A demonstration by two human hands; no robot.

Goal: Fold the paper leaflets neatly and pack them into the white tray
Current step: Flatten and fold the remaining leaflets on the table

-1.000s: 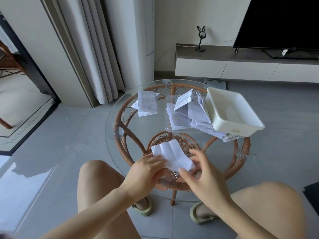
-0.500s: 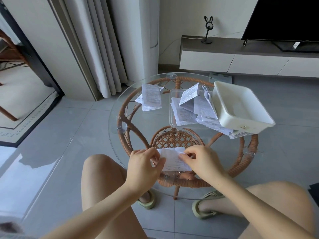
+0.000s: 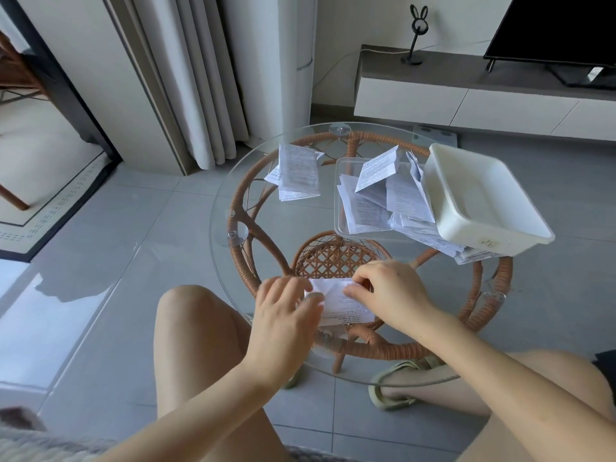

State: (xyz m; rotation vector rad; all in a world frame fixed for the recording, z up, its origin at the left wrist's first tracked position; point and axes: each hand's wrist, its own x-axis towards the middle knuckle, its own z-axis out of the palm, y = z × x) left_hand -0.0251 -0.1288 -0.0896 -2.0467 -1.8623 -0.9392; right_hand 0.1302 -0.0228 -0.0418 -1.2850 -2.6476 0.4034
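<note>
- The table (image 3: 300, 221) is topped with a round sheet of clear glass, through which grey floor tiles are seen.
- Under the glass, a frame (image 3: 393, 351) of brown wrapped rattan is formed of rings and curved struts, with a woven lattice disc (image 3: 336, 258) at the middle.
- A tray (image 3: 483, 198) of smooth, matt white plastic, rectangular with rounded corners and a flat rim, is seen at the right side of the table. It is tilted and propped on loose papers, and a small sticker is borne on its near wall.
- Just left of it, a shallow clear tray (image 3: 340, 168) of thin plastic is filled with a pile (image 3: 373, 201) of thin white printed sheets. These are creased, unevenly overlapped, and spread out under the white one.
- A stack (image 3: 298, 175) of flat, narrow folded sheets is laid on the far left of the glass, apart from both trays.
- The leaflet (image 3: 340, 305) is held at the near edge of the table, between both hands. It is thin white paper, folded over to a broad strip, with fine grey print shown along its near part and crease lines across it.
- Its left end is gripped by the left hand (image 3: 286, 315), with the thumb laid on top and the fingers curled.
- Its far edge is pinched by the curled fingers of the right hand (image 3: 390, 295).
</note>
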